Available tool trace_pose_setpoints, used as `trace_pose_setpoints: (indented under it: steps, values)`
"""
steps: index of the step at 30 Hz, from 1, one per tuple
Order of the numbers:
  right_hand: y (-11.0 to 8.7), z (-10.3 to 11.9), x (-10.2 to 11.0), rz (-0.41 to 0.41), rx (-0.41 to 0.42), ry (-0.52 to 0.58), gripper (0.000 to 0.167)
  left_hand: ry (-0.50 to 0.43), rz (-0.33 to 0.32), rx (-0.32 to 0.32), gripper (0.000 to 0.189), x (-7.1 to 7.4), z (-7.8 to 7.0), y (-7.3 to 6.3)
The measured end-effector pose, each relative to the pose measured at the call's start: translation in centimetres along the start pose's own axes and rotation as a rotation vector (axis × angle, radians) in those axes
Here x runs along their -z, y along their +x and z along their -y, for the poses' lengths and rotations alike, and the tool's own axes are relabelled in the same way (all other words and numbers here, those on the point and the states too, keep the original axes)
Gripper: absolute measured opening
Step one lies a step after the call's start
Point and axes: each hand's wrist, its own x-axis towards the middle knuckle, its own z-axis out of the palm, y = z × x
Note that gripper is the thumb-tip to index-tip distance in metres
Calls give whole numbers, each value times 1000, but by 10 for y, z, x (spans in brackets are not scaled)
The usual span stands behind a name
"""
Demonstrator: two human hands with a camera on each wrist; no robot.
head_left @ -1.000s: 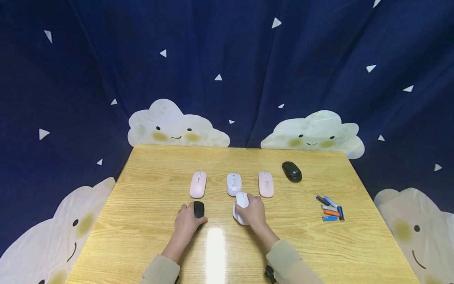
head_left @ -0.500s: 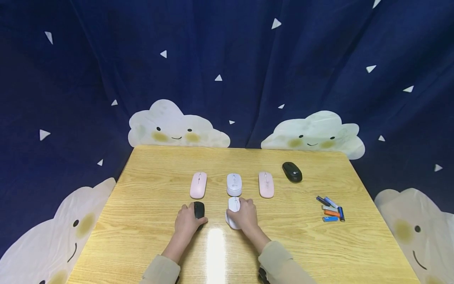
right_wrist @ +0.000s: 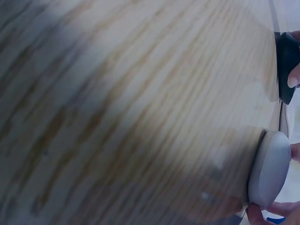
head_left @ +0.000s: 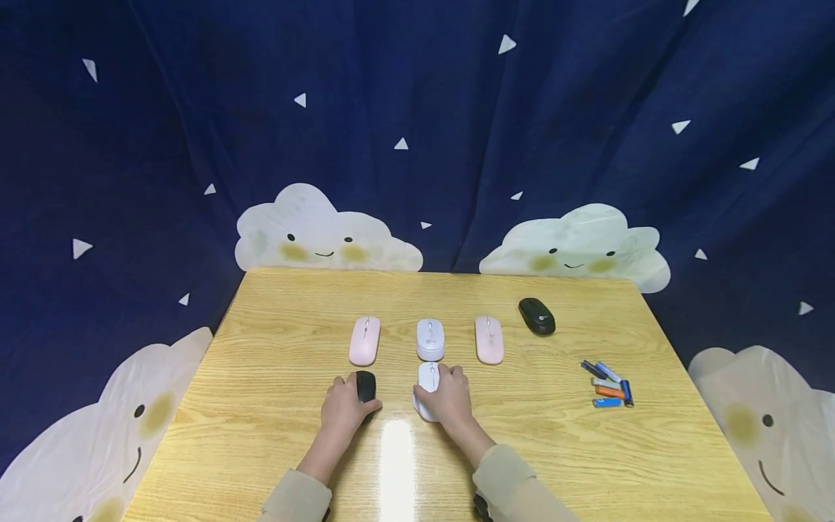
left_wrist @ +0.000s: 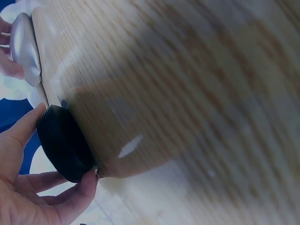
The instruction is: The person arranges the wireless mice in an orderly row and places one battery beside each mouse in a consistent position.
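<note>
My left hand (head_left: pixel 342 407) grips a black computer mouse (head_left: pixel 366 386) by its sides, thumb on the right. In the left wrist view this black mouse (left_wrist: pixel 65 143) lies on the table between thumb and fingers. My right hand (head_left: pixel 450 396) holds a white mouse (head_left: pixel 428 378) the same way, thumb on its left side. The right wrist view shows the white mouse (right_wrist: pixel 269 169) down on the wood. Just beyond it sits another white mouse (head_left: pixel 430 338), with a pink mouse (head_left: pixel 364 341) to its left and a second pink mouse (head_left: pixel 489 339) to its right.
Farther back on the right lies another black mouse (head_left: pixel 537 316), turned at an angle. Several batteries (head_left: pixel 608 384) in blue, orange and grey are heaped at the right of the wooden table (head_left: pixel 274 304). A dark blue curtain (head_left: pixel 365 94) hangs behind the table.
My right hand has shifted the white mouse left and slightly nearer, bringing it in front of the other white mouse. The left hand and its black mouse have stayed put.
</note>
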Motion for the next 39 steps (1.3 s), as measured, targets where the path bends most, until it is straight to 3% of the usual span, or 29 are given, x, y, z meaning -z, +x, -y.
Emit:
trace_pose_setpoints:
  steps: [13,17,21,27,32,39]
  values:
    - [0,-3,0,-10,19,2,69,1,3,6,74,-1,1,1]
    - [5,-9,4,-71,60,-10,61,-3,8,11,74,-1,1,0]
    - [19,-17,14,-159,100,83,45,-5,6,9,74,-2,2,1]
    - [51,-45,33,-246,119,202,38,0,1,8,75,-2,2,1]
    - [76,-75,48,-298,77,202,39,3,7,11,76,-1,2,1]
    - [96,-111,69,-210,-26,131,48,4,-1,10,75,-3,2,1]
